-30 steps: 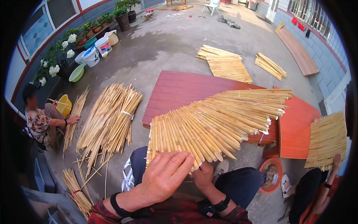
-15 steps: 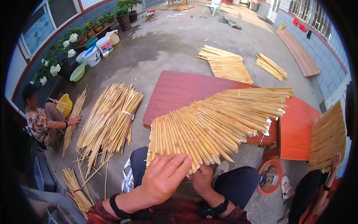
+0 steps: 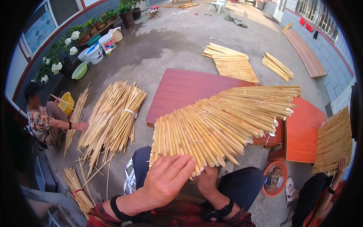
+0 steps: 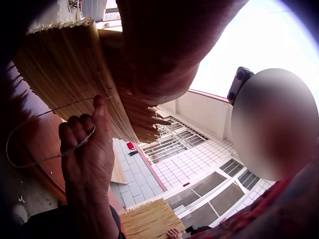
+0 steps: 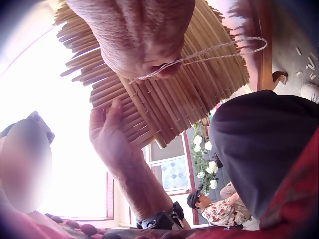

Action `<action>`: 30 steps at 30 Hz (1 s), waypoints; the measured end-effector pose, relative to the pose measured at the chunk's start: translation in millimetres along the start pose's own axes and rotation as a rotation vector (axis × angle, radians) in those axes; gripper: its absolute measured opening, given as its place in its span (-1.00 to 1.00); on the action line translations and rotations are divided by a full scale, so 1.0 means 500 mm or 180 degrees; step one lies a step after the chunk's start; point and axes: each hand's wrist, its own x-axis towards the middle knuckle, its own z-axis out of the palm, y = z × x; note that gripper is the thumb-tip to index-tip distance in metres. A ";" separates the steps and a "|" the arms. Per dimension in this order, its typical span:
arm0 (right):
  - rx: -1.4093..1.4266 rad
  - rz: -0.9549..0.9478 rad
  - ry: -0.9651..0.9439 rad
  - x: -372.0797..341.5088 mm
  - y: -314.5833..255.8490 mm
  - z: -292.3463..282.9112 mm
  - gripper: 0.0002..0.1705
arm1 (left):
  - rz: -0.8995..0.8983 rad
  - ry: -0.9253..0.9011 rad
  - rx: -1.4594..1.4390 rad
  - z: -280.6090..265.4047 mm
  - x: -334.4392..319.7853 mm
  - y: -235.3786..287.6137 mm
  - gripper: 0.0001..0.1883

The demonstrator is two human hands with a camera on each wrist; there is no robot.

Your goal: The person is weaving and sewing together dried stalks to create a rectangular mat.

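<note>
A mat of yellow reed stalks (image 3: 211,125), bound side by side, fans out from my lap over the dark red table. My left hand (image 3: 166,178) grips its near edge from above, fingers bent over the stalk ends. Below that edge, partly hidden by the stalks in the head view, is my right hand (image 3: 207,179). The left wrist view shows the right hand (image 4: 89,149) under the mat with curled fingers, pinching a thin twine (image 5: 159,68) that trails off in a loose loop.
A dark red table (image 3: 177,85) and an orange-red board (image 3: 302,130) stand ahead. Loose reeds (image 3: 109,121) lie left, near a seated person (image 3: 41,121). An orange basin (image 3: 275,178) sits right, beside another person holding a mat (image 3: 332,142). More reed mats (image 3: 234,66) lie beyond the table.
My hands keep their hold on the mat and twine. The person at left has moved a hand right toward the reed pile. The mat at far right has been tilted up.
</note>
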 end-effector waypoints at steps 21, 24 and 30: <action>-0.1666 -0.0307 -0.0163 -0.035 0.074 -0.040 -0.69 | 0.0198 0.0167 -0.0094 0.013 -0.020 0.006 -0.72; -0.2383 -0.0570 -0.0328 -0.037 0.074 -0.049 -0.67 | 0.0200 0.0177 -0.0106 0.015 -0.021 0.008 -0.72; -0.1577 -0.0506 -0.0228 -0.044 0.082 -0.047 -0.67 | 0.0196 0.0210 -0.0093 0.016 -0.022 0.007 -0.71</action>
